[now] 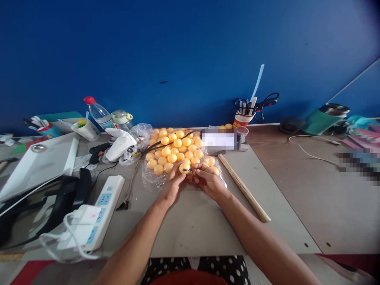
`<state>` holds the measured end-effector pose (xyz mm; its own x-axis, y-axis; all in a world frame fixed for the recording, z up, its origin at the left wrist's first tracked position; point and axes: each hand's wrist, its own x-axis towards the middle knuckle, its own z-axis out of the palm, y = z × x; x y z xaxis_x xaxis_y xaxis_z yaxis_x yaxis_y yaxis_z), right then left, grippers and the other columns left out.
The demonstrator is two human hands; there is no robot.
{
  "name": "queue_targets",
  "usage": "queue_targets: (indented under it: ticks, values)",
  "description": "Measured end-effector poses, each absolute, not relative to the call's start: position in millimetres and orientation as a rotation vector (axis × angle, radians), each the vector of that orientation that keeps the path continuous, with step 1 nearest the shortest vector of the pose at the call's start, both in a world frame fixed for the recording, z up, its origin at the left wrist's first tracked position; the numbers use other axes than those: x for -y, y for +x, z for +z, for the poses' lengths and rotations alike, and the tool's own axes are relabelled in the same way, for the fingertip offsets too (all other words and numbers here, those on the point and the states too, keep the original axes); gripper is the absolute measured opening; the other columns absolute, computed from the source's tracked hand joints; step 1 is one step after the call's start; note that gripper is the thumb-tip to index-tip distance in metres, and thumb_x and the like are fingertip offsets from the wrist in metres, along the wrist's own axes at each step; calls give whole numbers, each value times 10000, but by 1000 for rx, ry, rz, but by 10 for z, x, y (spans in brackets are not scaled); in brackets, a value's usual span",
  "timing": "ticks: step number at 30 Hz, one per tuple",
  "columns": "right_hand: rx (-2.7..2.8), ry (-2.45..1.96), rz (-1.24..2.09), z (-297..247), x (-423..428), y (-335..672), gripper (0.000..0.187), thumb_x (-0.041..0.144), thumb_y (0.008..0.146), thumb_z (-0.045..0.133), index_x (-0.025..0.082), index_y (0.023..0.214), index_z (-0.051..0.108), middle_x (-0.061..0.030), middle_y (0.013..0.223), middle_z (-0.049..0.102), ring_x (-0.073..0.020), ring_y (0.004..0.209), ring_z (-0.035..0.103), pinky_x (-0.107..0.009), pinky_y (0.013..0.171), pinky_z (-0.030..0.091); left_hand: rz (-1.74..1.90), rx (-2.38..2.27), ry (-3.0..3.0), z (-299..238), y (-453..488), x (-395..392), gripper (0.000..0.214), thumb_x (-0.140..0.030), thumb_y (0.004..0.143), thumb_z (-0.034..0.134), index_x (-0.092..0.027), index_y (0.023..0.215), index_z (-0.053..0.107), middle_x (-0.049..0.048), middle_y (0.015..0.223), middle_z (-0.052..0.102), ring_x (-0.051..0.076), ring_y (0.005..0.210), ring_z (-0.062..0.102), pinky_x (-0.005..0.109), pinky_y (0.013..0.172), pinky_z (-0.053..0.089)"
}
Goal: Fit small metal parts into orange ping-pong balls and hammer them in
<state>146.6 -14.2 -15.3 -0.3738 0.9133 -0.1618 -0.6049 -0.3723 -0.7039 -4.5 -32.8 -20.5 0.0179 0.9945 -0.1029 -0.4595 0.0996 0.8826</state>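
My left hand [172,184] is closed round an orange table tennis ball [184,168] with small dark marks on its right side. Close beside it, the fingers of my right hand [210,181] are pinched together at the marked side; whatever they hold is too small to make out. Just beyond both hands, many more orange balls [165,152] lie in a clear plastic bag [148,179]. A black strap or cable [152,148] runs across the top of the pile.
Right of the bag lies a wooden stick [245,189]. A white power strip [110,198] with plugs sits left, near a white tray [67,152]. Along the blue wall stand a red-capped bottle [99,114], a red cup of tools [242,118] and a green tumbler [322,118].
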Motion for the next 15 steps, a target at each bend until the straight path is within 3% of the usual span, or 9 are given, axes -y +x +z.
queue_targets:
  ticks: [6, 15]
  values:
    - [699, -677, 1888, -178, 142, 1457, 235, 248, 699, 763, 176, 882, 634, 29, 690, 570, -83, 521, 481, -233, 510, 357, 1278, -761, 733, -133, -50, 334, 475, -236, 752, 700, -252, 1209, 570, 17, 976, 691, 153, 723, 652, 294, 697, 502]
    - [697, -685, 1906, -184, 137, 1462, 233, 235, 701, 762, 179, 887, 631, 32, 688, 569, -84, 530, 488, -235, 520, 365, 1330, -831, 722, -146, -27, 315, 345, -376, 788, 694, -218, 1088, 626, 41, 1015, 674, 169, 822, 637, 289, 710, 491]
